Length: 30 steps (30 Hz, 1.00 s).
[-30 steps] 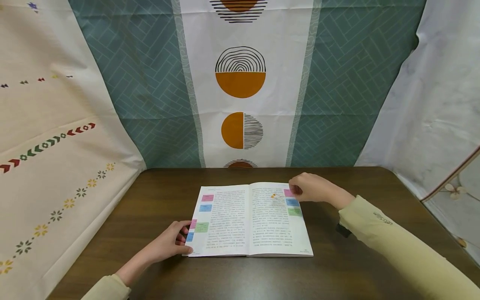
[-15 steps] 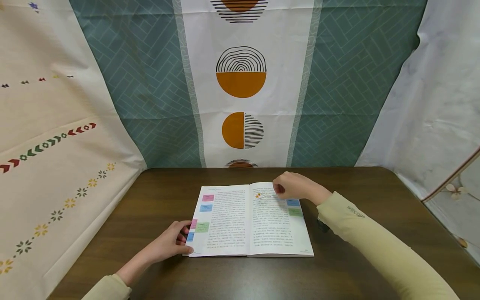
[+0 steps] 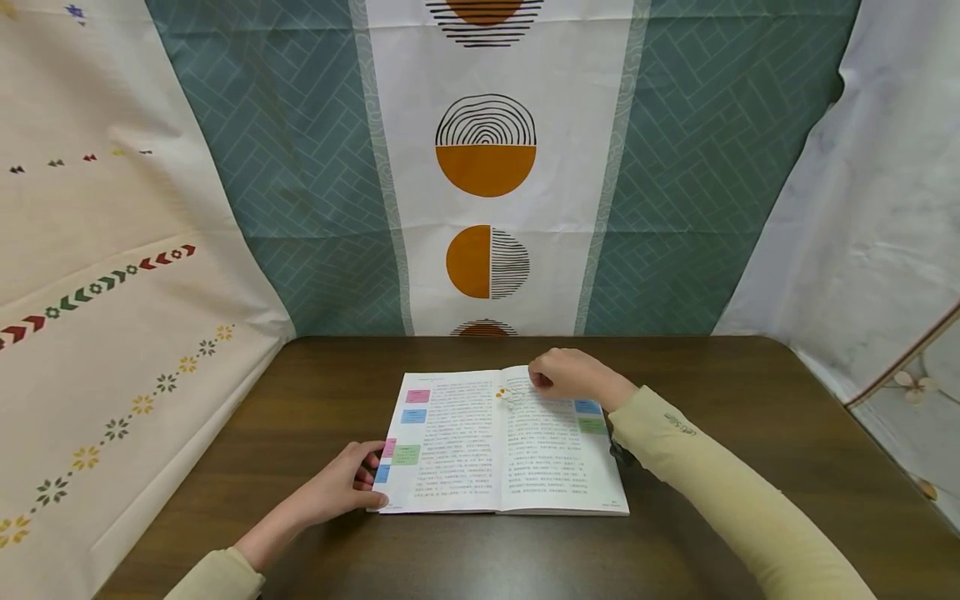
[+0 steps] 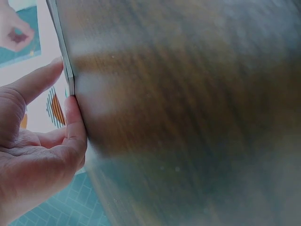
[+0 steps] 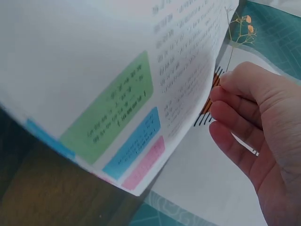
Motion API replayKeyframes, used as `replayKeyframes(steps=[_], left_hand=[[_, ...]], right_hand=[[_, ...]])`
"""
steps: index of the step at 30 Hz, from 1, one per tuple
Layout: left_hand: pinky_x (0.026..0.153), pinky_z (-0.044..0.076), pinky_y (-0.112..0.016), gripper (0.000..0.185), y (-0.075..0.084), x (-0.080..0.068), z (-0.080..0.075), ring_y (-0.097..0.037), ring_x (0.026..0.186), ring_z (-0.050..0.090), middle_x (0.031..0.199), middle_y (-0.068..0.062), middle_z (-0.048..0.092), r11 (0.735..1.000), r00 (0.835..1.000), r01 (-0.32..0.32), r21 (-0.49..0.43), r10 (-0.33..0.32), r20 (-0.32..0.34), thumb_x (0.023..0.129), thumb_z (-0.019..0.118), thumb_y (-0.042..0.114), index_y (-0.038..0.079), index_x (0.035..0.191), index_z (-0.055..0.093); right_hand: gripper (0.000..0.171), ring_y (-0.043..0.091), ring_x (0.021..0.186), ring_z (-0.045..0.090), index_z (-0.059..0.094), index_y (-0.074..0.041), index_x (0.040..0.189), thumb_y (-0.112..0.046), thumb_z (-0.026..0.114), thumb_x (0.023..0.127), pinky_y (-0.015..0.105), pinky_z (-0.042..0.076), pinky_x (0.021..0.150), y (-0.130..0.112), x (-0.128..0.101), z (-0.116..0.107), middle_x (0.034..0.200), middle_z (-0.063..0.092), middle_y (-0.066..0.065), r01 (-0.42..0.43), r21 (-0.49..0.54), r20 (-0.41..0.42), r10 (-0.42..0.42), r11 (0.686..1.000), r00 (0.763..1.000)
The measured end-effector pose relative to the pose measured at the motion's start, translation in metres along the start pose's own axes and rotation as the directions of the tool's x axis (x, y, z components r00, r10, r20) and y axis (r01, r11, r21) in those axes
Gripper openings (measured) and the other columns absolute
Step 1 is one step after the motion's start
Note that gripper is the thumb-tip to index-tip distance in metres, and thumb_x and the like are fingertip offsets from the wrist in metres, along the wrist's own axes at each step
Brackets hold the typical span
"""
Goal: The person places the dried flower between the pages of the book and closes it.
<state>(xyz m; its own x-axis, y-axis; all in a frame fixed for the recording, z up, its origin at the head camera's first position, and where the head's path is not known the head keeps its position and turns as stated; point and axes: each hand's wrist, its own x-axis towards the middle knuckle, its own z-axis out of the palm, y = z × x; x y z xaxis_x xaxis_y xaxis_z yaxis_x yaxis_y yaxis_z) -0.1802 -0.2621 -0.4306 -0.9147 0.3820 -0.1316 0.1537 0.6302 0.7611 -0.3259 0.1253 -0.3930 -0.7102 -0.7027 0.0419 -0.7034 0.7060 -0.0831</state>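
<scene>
An open book [image 3: 457, 467] lies on the brown table, with printed text on both pages. Its lower left edge is gripped by my left hand [image 3: 330, 492], the thumb on the page near the corner and the fingers by the side. In the left wrist view a fingertip of that hand [image 4: 42, 141] touches the book edge [image 4: 60, 40]. My right hand [image 3: 573, 375] is over the upper right page, pinching the thin stem of a dried flower sprig [image 5: 249, 29] between thumb and finger. The sprig's small orange blooms [image 3: 502, 392] point left, near the book's centre fold.
Pink, blue and green blocks, such as a green block [image 5: 110, 106], mark the outer margins of the pages. The wooden table [image 3: 705, 417] reaches back to a patterned cloth backdrop [image 3: 487, 167]. Pale cloth [image 3: 97, 333] hangs at the left.
My right hand has moved left across the right page with the dried flower sprig, from the outer margin towards the centre fold. My left hand has kept its hold on the book.
</scene>
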Motion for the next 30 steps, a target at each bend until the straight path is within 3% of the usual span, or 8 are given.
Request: replayKeyframes(steps=[7, 22, 30], left_hand=[[0.075, 0.050, -0.023, 0.081, -0.001, 0.001, 0.000, -0.021, 0.090, 0.048, 0.110, -0.016, 0.045, 1.000, 1.000, -0.010, 0.011, 0.010, -0.008, 0.077, 0.083, 0.010, -0.012, 0.140, 0.038], [0.075, 0.049, -0.023, 0.082, 0.001, 0.001, 0.000, -0.022, 0.090, 0.047, 0.111, -0.015, 0.044, 1.000, 1.000, 0.005, 0.018, -0.005, 0.001, 0.077, 0.083, 0.010, -0.011, 0.141, 0.037], [0.075, 0.049, -0.023, 0.082, 0.001, 0.001, 0.000, -0.021, 0.091, 0.048, 0.111, -0.016, 0.045, 1.000, 1.000, 0.006, 0.025, -0.006, -0.002, 0.077, 0.083, 0.011, -0.011, 0.141, 0.038]], right_hand=[[0.010, 0.008, 0.062, 0.040, 0.060, -0.016, 0.086, -0.014, 0.067, 0.093, 0.022, 0.033, 0.060, 0.002, 0.003, 0.006, 0.068, 0.042, -0.005, 0.003, -0.021, 0.012, -0.003, 1.000, 1.000], [0.007, 0.011, 0.070, 0.045, 0.060, -0.013, 0.091, -0.011, 0.067, 0.093, 0.025, 0.037, 0.067, 0.004, 0.003, 0.013, 0.079, 0.054, -0.001, 0.001, 0.057, 0.057, -0.005, 0.998, 0.998], [0.005, 0.012, 0.074, 0.047, 0.063, -0.014, 0.094, -0.011, 0.067, 0.093, 0.026, 0.039, 0.070, 0.008, 0.000, 0.017, 0.080, 0.051, -0.001, -0.023, 0.077, 0.076, 0.017, 0.997, 0.997]])
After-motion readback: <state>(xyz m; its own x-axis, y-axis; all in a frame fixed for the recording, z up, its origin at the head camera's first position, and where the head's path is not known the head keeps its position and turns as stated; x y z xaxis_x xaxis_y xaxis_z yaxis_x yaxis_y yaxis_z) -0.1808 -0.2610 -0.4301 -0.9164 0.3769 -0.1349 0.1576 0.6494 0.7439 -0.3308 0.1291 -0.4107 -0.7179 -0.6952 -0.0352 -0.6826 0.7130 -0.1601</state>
